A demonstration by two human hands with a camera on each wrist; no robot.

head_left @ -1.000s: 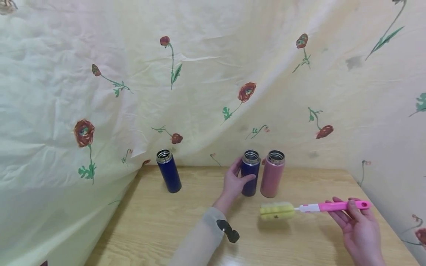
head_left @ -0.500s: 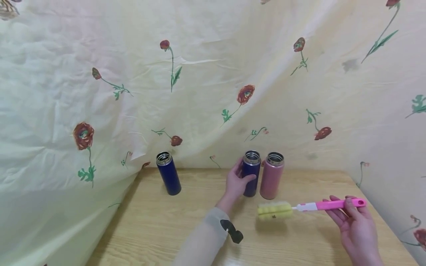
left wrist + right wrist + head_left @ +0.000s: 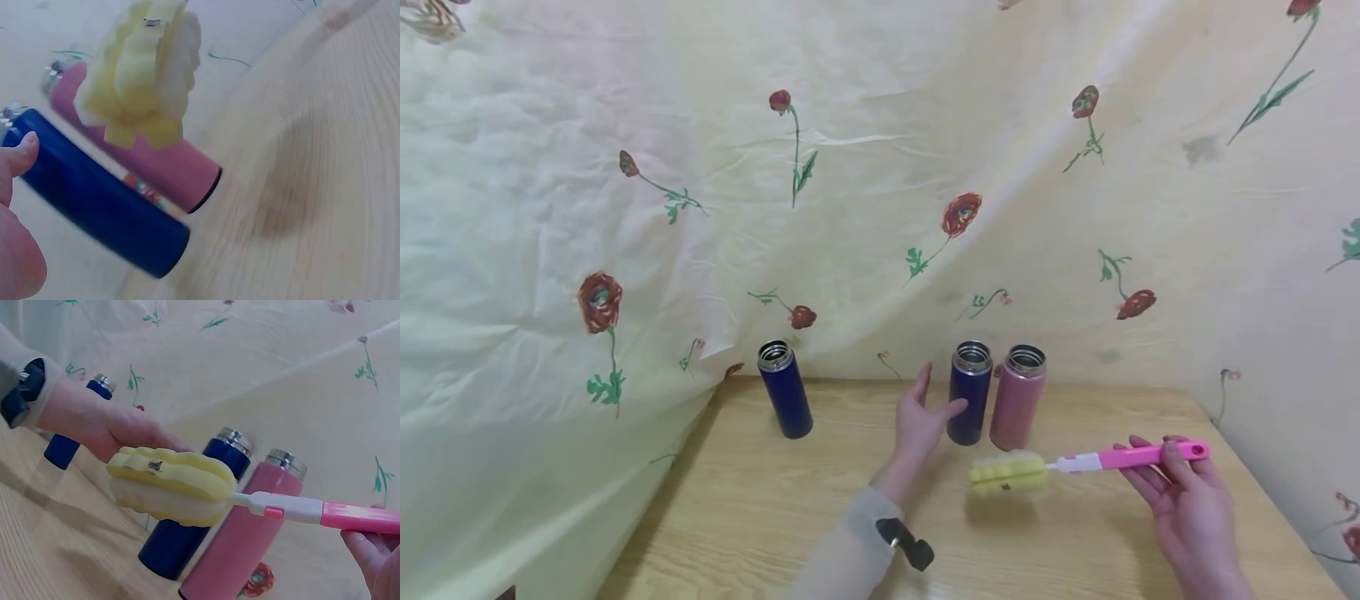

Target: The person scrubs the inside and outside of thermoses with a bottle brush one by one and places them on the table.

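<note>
My left hand point(image 3: 919, 423) is beside a dark blue bottle point(image 3: 970, 400), fingers spread and extended, its thumb overlapping the bottle's left side. The bottle stands upright without a lid, its steel neck showing. Close to its right stands a pink bottle point(image 3: 1018, 404), lidless too. With my right hand point(image 3: 1191, 500) I hold a bottle brush by its pink handle point(image 3: 1150, 455), thumb on top and fingers beneath. The yellow and white sponge head point(image 3: 172, 486) points left, held above the table in front of the two bottles.
Another dark blue bottle point(image 3: 786, 392) stands open-topped at the back left of the wooden table point(image 3: 737, 517). A flower-printed cloth point(image 3: 850, 208) hangs behind the table and along its sides.
My left hand has loosened from the blue bottle and drawn slightly left, its fingers now apart from it. The right hand has brought the brush a little to the left.
</note>
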